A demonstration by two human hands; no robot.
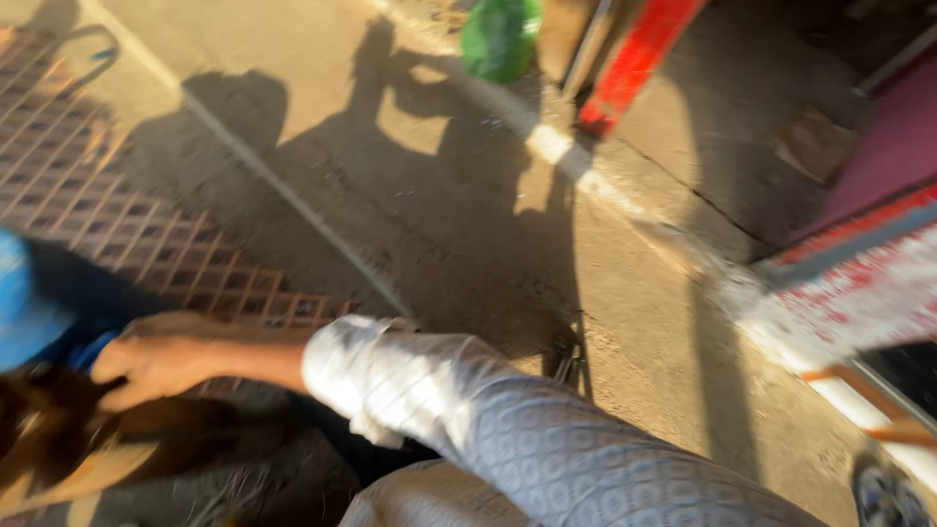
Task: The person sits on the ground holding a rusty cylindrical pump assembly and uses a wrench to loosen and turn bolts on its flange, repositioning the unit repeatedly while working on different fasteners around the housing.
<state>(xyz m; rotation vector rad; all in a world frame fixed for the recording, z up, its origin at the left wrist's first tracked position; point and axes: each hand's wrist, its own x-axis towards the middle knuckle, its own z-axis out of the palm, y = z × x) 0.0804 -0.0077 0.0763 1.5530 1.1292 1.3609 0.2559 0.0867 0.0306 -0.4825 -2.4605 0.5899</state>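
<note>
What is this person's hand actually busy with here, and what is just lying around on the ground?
In hand:
- hand, reaching across to the left; which hand it is I cannot tell
- blue thing at its fingertips, too blurred to identify

Lying about:
- green bag
- red post
- metal grid on the ground
- shoe

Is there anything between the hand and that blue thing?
Nothing visible. The hand reaches across to the lower left and its fingers already meet the blue thing, with no gap that shows. The picture is blurred, so the grip itself cannot be told. Brown stuff lies just below the hand.
</note>
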